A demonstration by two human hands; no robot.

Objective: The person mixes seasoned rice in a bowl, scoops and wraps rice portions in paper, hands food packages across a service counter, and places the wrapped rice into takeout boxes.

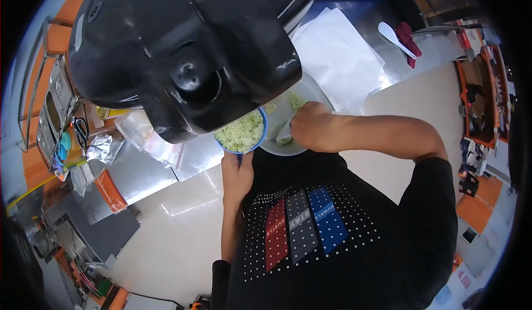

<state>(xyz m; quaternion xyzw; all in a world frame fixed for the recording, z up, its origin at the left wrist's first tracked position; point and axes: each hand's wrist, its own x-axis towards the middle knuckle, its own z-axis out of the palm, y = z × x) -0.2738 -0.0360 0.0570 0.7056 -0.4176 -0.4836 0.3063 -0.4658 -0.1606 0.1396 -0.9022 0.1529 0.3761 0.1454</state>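
Note:
A blue-rimmed bowl full of finely shredded pale green vegetable is held up by my left hand, whose fingers close under its near edge. To its right sits a wide whitish mixing bowl, with more of the green shreds clinging inside. My right hand is closed over this bowl. From its fingers a pale, flat-looking tool seems to reach down to the shreds, but its kind is unclear. A large glossy black appliance covers the far side of both bowls.
White paper sheets lie on the steel counter right of the appliance. Beyond them are a white spoon and a dark red cloth. Plastic bags, crumpled foil and scissors lie at the left.

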